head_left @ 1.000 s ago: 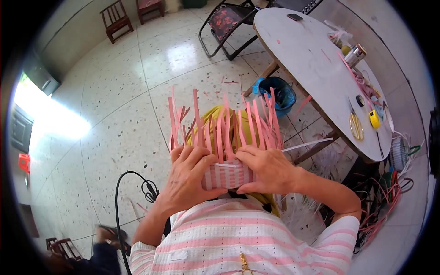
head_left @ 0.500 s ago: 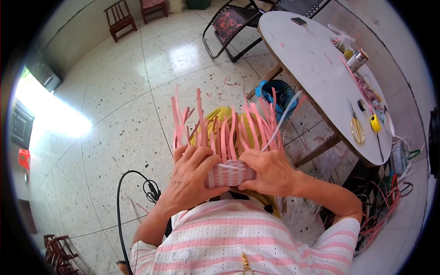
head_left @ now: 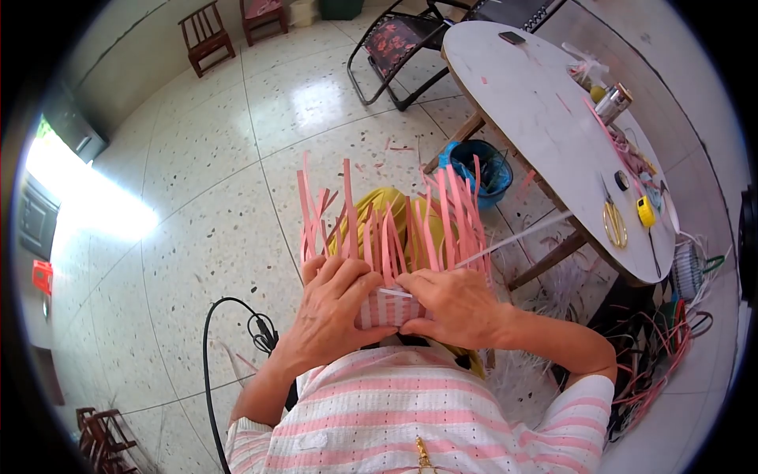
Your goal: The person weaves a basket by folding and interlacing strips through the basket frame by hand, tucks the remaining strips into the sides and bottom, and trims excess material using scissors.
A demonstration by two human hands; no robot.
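A pink-and-white woven basket (head_left: 377,311) sits in front of my striped shirt, with long loose pink strips (head_left: 446,213) standing up from its far side. My left hand (head_left: 328,306) is closed around its left side, thumb along the near edge. On the right, my right hand (head_left: 456,306) pinches the basket, fingers on top and thumb below. A white strip (head_left: 517,238) runs across the upper edge between the hands, and its free end reaches out to the right. Parts of the basket are hidden behind my fingers. Yellow cloth (head_left: 379,201) shows behind the strips.
To the right stands a round table (head_left: 537,103) with scissors (head_left: 613,221), a tape measure (head_left: 647,211) and a phone (head_left: 512,37). Beside it are a bin (head_left: 493,170) with a blue bag and a folding chair (head_left: 391,43). A black cable (head_left: 208,371) hangs at left.
My right hand has shifted left along the basket, closer to my left hand. The white strip's free end has swung down and right. My left hand stays nearly in place.
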